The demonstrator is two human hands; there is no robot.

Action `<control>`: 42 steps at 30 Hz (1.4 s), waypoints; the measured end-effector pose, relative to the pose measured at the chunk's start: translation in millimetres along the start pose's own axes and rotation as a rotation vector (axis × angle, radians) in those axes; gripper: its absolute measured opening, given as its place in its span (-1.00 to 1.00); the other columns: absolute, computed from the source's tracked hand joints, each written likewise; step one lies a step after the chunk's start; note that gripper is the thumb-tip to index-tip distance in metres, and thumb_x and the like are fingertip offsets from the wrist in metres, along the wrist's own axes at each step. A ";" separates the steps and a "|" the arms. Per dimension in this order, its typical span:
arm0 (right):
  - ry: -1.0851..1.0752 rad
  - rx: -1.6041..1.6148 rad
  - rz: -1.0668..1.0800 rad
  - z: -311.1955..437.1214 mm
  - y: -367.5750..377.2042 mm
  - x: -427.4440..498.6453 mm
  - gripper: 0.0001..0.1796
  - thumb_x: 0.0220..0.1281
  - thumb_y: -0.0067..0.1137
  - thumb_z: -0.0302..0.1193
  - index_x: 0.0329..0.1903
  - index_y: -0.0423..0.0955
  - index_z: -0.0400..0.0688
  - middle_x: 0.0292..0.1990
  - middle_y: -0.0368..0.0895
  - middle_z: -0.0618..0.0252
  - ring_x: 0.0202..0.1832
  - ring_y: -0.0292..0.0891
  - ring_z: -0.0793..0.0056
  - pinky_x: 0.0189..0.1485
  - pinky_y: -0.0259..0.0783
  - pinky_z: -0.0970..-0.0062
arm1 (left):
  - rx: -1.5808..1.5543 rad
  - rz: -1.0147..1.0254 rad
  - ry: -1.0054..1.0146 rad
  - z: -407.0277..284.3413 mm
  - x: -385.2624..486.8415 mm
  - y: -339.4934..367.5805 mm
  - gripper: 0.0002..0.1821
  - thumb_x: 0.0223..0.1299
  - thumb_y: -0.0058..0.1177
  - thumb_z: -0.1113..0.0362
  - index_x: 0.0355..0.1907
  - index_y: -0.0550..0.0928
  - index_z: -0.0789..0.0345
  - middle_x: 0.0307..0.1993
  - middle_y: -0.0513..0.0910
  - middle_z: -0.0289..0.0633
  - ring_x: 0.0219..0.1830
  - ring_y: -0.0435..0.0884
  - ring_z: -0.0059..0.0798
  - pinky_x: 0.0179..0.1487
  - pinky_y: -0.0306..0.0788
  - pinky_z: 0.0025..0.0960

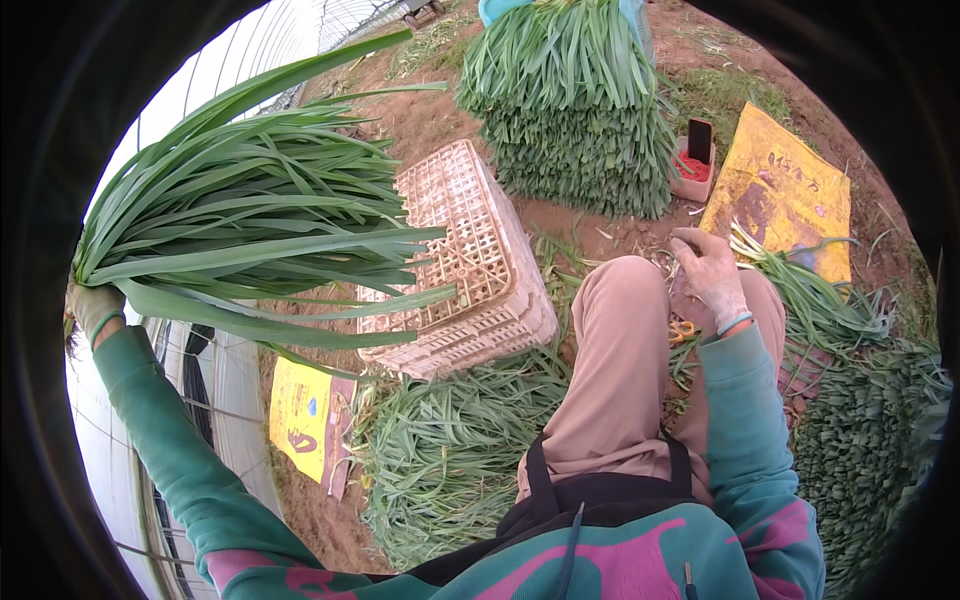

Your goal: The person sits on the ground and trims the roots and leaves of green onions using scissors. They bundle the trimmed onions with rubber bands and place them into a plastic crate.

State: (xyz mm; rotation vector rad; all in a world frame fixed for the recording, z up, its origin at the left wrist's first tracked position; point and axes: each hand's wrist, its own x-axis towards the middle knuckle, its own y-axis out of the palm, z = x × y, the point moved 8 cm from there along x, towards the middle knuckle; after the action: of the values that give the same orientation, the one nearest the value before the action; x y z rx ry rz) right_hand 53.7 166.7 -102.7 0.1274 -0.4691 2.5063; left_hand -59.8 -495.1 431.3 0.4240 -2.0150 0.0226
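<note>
My left hand [97, 309], raised at the far left, grips a large bunch of long green leaves [255, 217], likely garlic greens or leeks, near its root end. The leaves fan out to the right, partly over an upturned pinkish plastic crate [480, 247]. Above my knees, my right hand [709, 274] has loosely bent fingers, slightly apart, with nothing visible in them. Just right of it lies a small bunch of greens [806, 289] with white stalk ends. Orange-handled scissors [681, 331] lie below that hand, between my legs.
A tall stack of greens [570, 150] stands ahead. Beside it, a pink container [691, 184] holds red strips and an upright phone [700, 141]. Yellow printed sacks lie right [806, 187] and left [300, 416]. Greens are heaped left [457, 457] and right [862, 450]. Plastic greenhouse sheeting [232, 420] borders the left.
</note>
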 end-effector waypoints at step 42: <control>-0.684 0.408 -0.738 225.9 -291.0 -241.2 0.27 -0.19 0.29 -0.54 0.52 -0.43 -0.26 0.40 0.03 0.00 0.44 0.03 0.22 0.47 0.01 0.25 | -1.176 1.980 -0.502 -295.5 -547.4 472.4 0.18 -0.44 0.36 0.39 0.44 0.13 0.34 0.17 0.48 -0.15 0.19 0.47 -0.38 0.28 0.35 -0.32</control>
State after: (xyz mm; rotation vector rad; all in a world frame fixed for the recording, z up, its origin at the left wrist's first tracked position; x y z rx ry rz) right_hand 414.0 182.5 150.1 1.1179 -0.1097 1.7354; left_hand 273.0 162.9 173.5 -2.4134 -1.6596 -0.0522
